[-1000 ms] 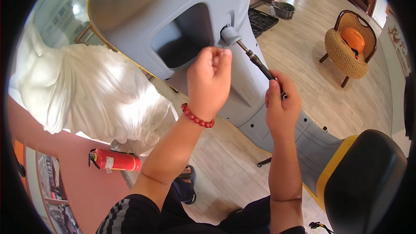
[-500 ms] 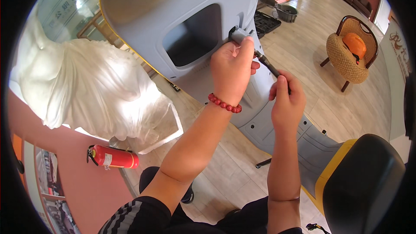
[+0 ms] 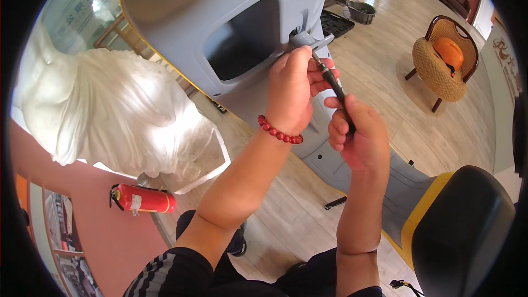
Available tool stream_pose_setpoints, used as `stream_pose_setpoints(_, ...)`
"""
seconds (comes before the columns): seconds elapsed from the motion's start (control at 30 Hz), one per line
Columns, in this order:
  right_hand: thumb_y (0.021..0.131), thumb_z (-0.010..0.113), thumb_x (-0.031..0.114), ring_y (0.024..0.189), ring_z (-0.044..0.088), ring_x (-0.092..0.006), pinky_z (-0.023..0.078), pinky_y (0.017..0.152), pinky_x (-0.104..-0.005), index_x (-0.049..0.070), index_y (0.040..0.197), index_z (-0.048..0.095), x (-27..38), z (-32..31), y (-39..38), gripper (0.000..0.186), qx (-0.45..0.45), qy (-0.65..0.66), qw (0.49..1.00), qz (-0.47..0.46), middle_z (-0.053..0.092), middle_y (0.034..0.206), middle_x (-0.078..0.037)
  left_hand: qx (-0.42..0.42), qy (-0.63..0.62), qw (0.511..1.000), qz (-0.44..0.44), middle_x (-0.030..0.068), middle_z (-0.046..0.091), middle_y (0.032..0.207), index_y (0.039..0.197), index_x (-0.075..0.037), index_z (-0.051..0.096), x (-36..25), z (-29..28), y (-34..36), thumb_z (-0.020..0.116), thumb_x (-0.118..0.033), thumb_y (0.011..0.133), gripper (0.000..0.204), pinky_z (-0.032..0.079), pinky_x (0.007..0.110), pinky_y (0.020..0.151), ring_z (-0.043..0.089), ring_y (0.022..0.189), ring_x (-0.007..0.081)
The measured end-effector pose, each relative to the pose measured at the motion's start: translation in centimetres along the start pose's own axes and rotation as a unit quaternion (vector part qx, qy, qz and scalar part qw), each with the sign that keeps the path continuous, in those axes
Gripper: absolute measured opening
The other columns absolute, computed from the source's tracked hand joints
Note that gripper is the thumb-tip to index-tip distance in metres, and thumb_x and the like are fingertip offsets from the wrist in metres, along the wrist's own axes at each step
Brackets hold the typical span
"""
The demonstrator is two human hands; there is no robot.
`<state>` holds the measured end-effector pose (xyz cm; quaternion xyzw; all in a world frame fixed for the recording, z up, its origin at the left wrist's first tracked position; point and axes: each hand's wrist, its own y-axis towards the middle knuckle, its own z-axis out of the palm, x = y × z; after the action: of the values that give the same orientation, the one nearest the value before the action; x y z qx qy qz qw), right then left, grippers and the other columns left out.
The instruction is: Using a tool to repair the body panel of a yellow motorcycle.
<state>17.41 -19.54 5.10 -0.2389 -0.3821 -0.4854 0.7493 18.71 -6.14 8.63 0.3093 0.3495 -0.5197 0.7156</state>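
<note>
A grey plastic hook (image 3: 314, 39) sits against the grey inner front panel (image 3: 181, 5) of a scooter, right of an open storage recess (image 3: 242, 38). My left hand (image 3: 291, 85), a red bead bracelet (image 3: 279, 135) at its wrist, pinches the hook from below. The fingers of that hand also lie beside the metal shank of a dark-handled screwdriver (image 3: 334, 83). My right hand (image 3: 360, 132) is closed round the screwdriver's handle. The screwdriver slants up-left, its tip at the hook's underside; the exact contact point is too small to make out.
The scooter's grey footboard (image 3: 404, 173) and black seat (image 3: 467, 231) extend to the lower right. A white draped statue (image 3: 121, 110) and a red fire extinguisher (image 3: 144, 199) are at left. A wicker chair (image 3: 440, 77) holds an orange helmet (image 3: 448, 54). Behind the panel lies a black tool case (image 3: 336, 23).
The right hand has shifted its grip on the screwdriver and brought its tip up to the hook. The hook now points out to the right; the left hand still holds it.
</note>
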Motion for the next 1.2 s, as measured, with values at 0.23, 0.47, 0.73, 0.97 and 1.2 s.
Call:
stream_pose_setpoints(0.23, 0.074, 0.071, 0.007, 0.068, 0.050, -0.0217, 0.041, 0.060, -0.0310, 0.004, 0.098, 0.064, -1.2, -1.0, 1.9, 0.025, -0.156, -0.639, 0.569, -0.493, 0.052, 0.069, -0.005, 0.024, -0.026, 0.999, -0.030, 0.0165, 0.059, 0.103, 0.108, 0.000, 0.046, -0.1, 0.1, 0.2, 0.043, -0.028, 0.091, 0.033, 0.051, 0.042, 0.080, 0.061, 0.092, 0.0283)
stream_pose_setpoints(0.47, 0.077, 0.067, 0.000, 0.083, 0.051, -0.0131, 0.045, 0.066, -0.0265, 0.002, 0.107, 0.056, -1.5, -0.1, 1.7, 0.031, -0.198, -0.211, 0.908, -0.303, 0.050, 0.101, -0.006, 0.045, -0.003, 0.997, -0.058, 0.0126, 0.059, 0.109, 0.113, -0.004, 0.045, -0.3, -0.3, -0.2, 0.042, -0.031, 0.092, 0.034, 0.051, 0.043, 0.079, 0.060, 0.095, 0.0269)
stream_pose_setpoints(0.73, 0.091, 0.056, 0.014, 0.057, 0.054, -0.0134, 0.043, 0.052, -0.0275, -0.004, 0.099, 0.056, 2.5, -0.2, 0.2, 0.020, 0.014, -0.039, 0.995, 0.091, 0.057, 0.068, -0.006, 0.033, 0.017, 0.998, -0.049, 0.0129, 0.060, 0.102, 0.101, -0.003, 0.046, -0.4, -0.7, 0.0, 0.045, -0.029, 0.092, 0.028, 0.053, 0.037, 0.073, 0.061, 0.088, 0.0230)
stream_pose_setpoints(0.97, 0.087, 0.057, 0.010, 0.059, 0.052, -0.0193, 0.040, 0.054, -0.0327, 0.001, 0.100, 0.063, -1.0, -0.8, 0.9, 0.016, -0.175, -0.583, 0.684, -0.403, 0.054, 0.067, -0.006, 0.043, -0.005, 0.998, -0.039, 0.0117, 0.061, 0.101, 0.102, -0.002, 0.046, -0.2, -0.3, 0.0, 0.045, -0.028, 0.093, 0.028, 0.054, 0.036, 0.073, 0.062, 0.087, 0.0221)
stream_pose_setpoints(1.2, 0.094, 0.049, 0.015, 0.075, 0.052, -0.0167, 0.046, 0.067, -0.0303, -0.001, 0.122, 0.049, -0.7, -0.2, 0.2, 0.032, -0.126, -0.062, 0.964, -0.227, 0.054, 0.103, -0.010, 0.057, -0.006, 0.998, -0.032, 0.0131, 0.059, 0.108, 0.112, 0.000, 0.046, -0.2, -0.6, 0.1, 0.042, -0.029, 0.095, 0.034, 0.053, 0.032, 0.077, 0.062, 0.093, 0.0241)
